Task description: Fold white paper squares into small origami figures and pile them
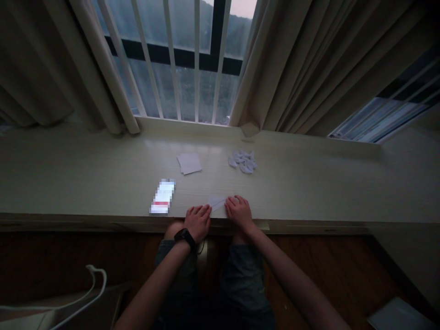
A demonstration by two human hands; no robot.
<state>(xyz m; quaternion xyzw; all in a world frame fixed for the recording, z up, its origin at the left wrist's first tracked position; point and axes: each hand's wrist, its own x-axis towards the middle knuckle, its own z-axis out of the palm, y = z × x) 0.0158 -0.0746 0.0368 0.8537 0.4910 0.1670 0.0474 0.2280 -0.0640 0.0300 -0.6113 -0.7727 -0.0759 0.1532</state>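
White paper point(217, 202), with a slanting line like a fold, lies near the front edge of the surface point(309, 183), between the left hand point(198, 221) and the right hand point(239, 211). Both touch its ends with curved fingers; whether they pinch or only press, I cannot tell. Creasing seems the present step; the next move calls for aligned edges and even pressure.
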